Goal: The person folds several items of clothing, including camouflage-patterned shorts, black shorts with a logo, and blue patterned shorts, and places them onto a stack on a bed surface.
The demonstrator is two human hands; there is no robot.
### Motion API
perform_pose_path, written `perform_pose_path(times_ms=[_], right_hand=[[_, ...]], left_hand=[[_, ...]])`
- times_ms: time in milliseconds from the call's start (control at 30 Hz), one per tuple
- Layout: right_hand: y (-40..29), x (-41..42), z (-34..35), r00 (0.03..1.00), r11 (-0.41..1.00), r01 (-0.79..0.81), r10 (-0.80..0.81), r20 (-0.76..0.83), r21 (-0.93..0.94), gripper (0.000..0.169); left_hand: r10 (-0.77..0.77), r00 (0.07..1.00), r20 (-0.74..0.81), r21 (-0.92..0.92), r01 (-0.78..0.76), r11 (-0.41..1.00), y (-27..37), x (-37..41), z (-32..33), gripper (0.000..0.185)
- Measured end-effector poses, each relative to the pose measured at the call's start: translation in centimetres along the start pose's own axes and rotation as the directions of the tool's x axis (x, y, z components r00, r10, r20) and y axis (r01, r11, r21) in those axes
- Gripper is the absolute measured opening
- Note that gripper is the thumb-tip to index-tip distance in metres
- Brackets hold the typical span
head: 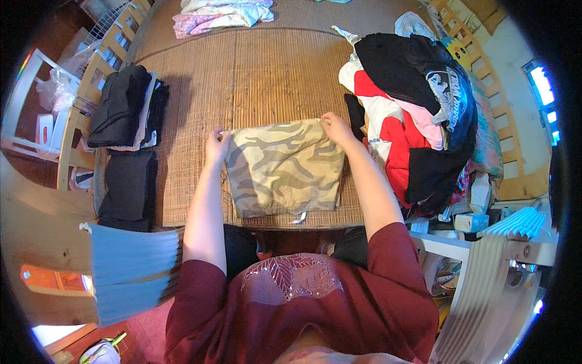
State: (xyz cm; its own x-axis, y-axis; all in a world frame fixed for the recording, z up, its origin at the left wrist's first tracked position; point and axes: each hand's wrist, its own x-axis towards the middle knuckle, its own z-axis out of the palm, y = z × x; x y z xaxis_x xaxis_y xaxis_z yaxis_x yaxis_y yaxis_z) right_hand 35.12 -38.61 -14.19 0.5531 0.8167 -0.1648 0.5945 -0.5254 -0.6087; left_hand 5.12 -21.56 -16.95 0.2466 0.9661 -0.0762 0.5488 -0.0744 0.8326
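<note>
A camouflage-patterned cloth garment in beige and grey-brown lies folded into a rough rectangle on the woven mat. My left hand pinches its upper left corner between thumb and fingers. At the upper right corner, my right hand grips the edge of the same garment. A small white tag or string sticks out below its lower edge. Light wrinkles cross the cloth.
Folded dark clothes are stacked on the left, with a folded black garment nearer me. A heap of mixed clothes covers the right side. Patterned bedding lies at the far edge. Wooden rails flank the mat.
</note>
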Motion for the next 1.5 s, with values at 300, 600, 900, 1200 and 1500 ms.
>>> perform_pose_path(times_ms=[300, 600, 900, 1200, 1500], right_hand=[[-4.2, -8.3, 9.4, 0.895, 0.794, 0.417, -0.273, 0.354, -0.442, 0.057], [-0.9, -7.7, 5.2, 0.994, 0.776, 0.065, 0.003, 0.106, -0.628, 0.058], [-1.4, -12.4, 8.9, 0.995, 0.86, 0.07, -0.023, 0.099, -0.506, 0.055], [-4.4, -15.4, 10.4, 0.973, 0.865, 0.188, -0.097, 0.211, -0.465, 0.058], [-1.7, -14.5, 7.5, 0.969, 0.836, -0.215, 0.247, -0.004, -0.505, 0.059]], left_hand=[[0.303, 0.741, 0.6, 0.534, -0.652, 0.538, 3.8, -9.6, 6.1, 0.057], [-0.015, 0.868, 0.496, 0.779, -0.437, 0.449, 3.6, -9.1, 2.6, 0.063], [0.009, 0.76, 0.649, 0.683, -0.588, 0.433, 2.0, -11.3, 3.2, 0.064], [-0.135, 0.734, 0.666, 0.694, -0.542, 0.474, 4.5, -15.9, 4.2, 0.064], [-0.235, 0.784, 0.574, 0.797, -0.469, 0.38, 4.2, -9.6, -0.5, 0.079]])
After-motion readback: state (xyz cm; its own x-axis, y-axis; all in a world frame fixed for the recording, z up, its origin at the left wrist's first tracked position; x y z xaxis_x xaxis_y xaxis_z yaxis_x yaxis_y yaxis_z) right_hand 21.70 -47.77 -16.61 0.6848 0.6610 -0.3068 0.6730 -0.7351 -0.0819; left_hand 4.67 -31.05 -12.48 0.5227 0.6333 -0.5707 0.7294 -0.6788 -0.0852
